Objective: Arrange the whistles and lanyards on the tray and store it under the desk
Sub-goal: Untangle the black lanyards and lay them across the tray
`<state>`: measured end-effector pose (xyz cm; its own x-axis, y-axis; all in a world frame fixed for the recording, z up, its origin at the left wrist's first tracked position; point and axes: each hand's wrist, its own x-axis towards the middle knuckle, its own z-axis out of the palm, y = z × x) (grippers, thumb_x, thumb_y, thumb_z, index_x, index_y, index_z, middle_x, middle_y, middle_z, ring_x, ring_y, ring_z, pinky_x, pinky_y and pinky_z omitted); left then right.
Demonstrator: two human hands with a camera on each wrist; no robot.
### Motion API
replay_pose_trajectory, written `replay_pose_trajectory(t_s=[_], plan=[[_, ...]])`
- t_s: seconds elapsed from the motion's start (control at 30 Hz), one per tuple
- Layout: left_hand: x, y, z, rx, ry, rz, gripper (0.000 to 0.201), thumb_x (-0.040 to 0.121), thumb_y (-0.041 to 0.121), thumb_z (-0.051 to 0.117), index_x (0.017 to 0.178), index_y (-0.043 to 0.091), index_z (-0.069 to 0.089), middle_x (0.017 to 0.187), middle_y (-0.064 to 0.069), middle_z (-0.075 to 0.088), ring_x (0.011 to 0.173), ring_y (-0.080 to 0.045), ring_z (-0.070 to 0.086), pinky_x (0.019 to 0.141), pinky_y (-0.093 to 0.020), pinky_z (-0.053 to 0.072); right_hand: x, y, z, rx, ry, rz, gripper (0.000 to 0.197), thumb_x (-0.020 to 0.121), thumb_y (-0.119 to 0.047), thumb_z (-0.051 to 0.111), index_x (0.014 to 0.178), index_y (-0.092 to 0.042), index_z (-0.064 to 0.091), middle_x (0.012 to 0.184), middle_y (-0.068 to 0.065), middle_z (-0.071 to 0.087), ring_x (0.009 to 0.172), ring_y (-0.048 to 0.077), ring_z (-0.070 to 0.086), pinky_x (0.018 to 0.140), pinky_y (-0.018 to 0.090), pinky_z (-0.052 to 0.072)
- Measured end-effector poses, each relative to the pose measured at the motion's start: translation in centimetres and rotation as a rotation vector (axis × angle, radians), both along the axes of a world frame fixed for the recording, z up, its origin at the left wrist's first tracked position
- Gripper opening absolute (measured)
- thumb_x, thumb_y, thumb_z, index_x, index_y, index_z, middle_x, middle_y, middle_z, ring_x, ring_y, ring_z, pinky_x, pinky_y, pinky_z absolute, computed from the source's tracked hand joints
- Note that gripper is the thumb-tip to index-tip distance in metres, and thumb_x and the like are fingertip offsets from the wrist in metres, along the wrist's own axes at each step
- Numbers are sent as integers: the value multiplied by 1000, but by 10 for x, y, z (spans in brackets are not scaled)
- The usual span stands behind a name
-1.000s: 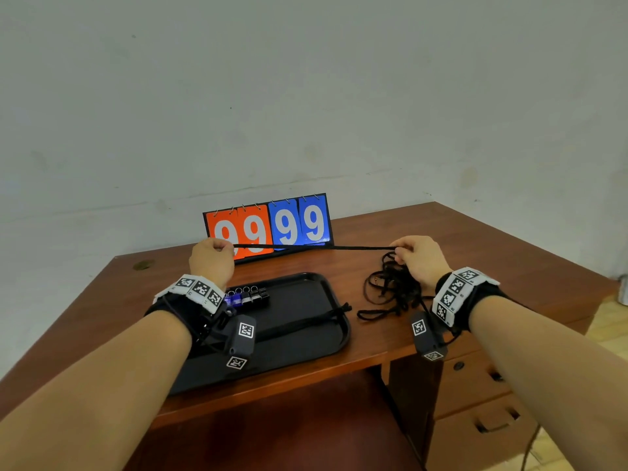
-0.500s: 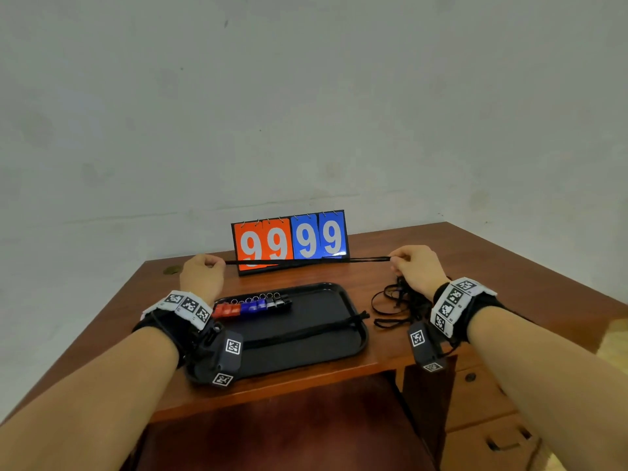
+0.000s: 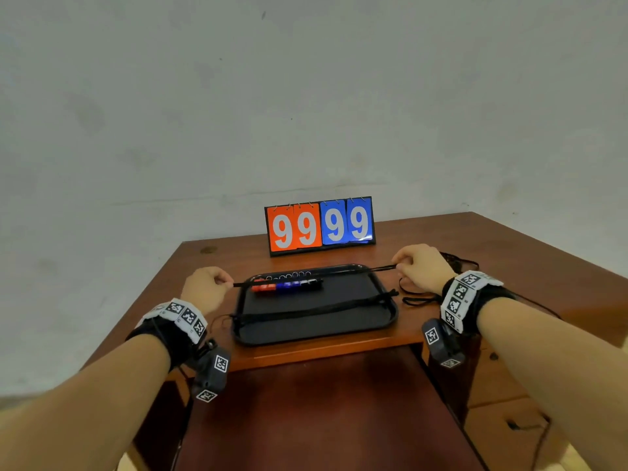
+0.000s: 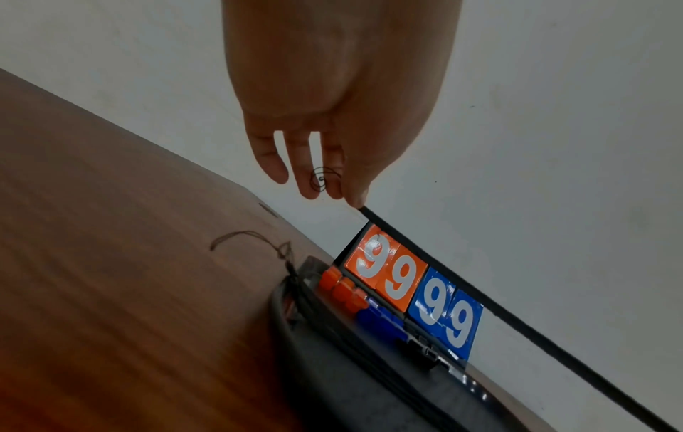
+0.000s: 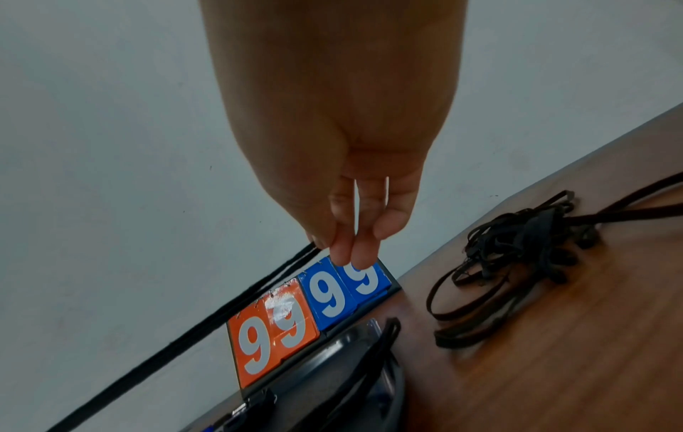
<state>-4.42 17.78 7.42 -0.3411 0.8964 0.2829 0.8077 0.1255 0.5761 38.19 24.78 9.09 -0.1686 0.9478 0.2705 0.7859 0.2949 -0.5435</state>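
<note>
A black lanyard (image 3: 316,275) is stretched taut over the black tray (image 3: 387,321). My left hand (image 3: 207,287) pinches its left end and my right hand (image 3: 421,266) pinches its right end. In the left wrist view the lanyard (image 4: 517,321) runs from my left hand (image 4: 351,193); in the right wrist view the lanyard (image 5: 185,336) leaves my right hand (image 5: 332,248). A row of red, blue and black whistles (image 3: 287,285) lies along the tray's far side. Another lanyard (image 3: 312,309) lies straight across the tray. A tangled pile of lanyards (image 5: 517,251) sits on the desk to the right.
An orange and blue flip scoreboard (image 3: 319,226) reading 9999 stands behind the tray near the wall. The wooden desk (image 3: 509,253) has drawers (image 3: 503,402) at the lower right and an open knee space under the tray.
Both hands have come down and toward me with the taut lanyard, from in front of the scoreboard to just above the tray's far half. The view has tilted.
</note>
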Motion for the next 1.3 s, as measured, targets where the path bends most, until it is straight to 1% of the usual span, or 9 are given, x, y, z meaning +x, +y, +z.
replay_pose_trajectory(t_s=[0.2,0.33,0.57,0.93,1.0,1.07,1.17,1.23,1.3], plan=[[-4,-6,-13,-55,34,-17,7,86,17,70,81,21,69,84,2,68,84,-18,63,77,-27,45,-7,4,-16,-31,-64,-11,16,90,-13,57,90,-25,67,79,-6,68,73,14,69,79,34,58],[-5,1,-19,-116,43,-31,13,85,16,68,75,25,68,82,5,69,83,-17,64,77,-29,47,-11,14,-24,-57,-109,-20,15,87,-13,61,83,-25,70,81,-9,66,81,13,66,80,29,54],[-4,16,-23,-193,73,-55,18,85,12,64,75,26,70,85,6,70,84,-16,64,79,-28,48,-16,38,-39,-126,-158,-40,20,86,-11,62,74,-25,70,84,-3,71,78,12,66,75,28,55],[-5,19,-27,-304,109,-90,20,85,10,65,77,26,73,84,2,73,79,-14,68,72,-26,50,-23,39,-45,-183,-190,9,27,85,-7,57,78,-27,73,87,-2,71,82,15,64,77,27,51],[-5,19,-27,-330,106,-87,21,85,11,63,76,26,74,82,3,74,78,-13,69,69,-25,50,-24,38,-46,-198,-196,8,27,85,-7,56,81,-26,75,89,-2,71,81,15,65,75,27,52],[-4,18,-26,-346,127,-77,20,84,15,61,75,28,74,86,4,74,80,-14,68,75,-30,54,-23,37,-45,-194,-213,18,25,86,-8,56,87,-23,76,92,-2,71,84,15,65,76,26,52],[0,15,-23,-361,256,-99,6,83,37,66,84,32,70,95,11,70,89,-13,64,85,-36,54,-26,36,-43,-131,-277,77,21,87,-16,61,103,-20,75,101,-5,67,96,16,64,83,26,48],[3,16,-24,-401,335,-192,24,82,50,69,102,36,66,104,14,62,102,-14,60,93,-41,50,-31,35,-43,-106,-356,150,29,87,-26,67,116,-20,70,108,-6,62,100,14,60,86,25,46],[7,17,-26,-440,399,-254,42,80,52,72,118,36,63,113,13,59,111,-15,57,100,-45,45,-36,35,-44,-123,-453,214,41,86,-32,70,125,-23,65,121,-5,59,108,15,57,94,30,46]])
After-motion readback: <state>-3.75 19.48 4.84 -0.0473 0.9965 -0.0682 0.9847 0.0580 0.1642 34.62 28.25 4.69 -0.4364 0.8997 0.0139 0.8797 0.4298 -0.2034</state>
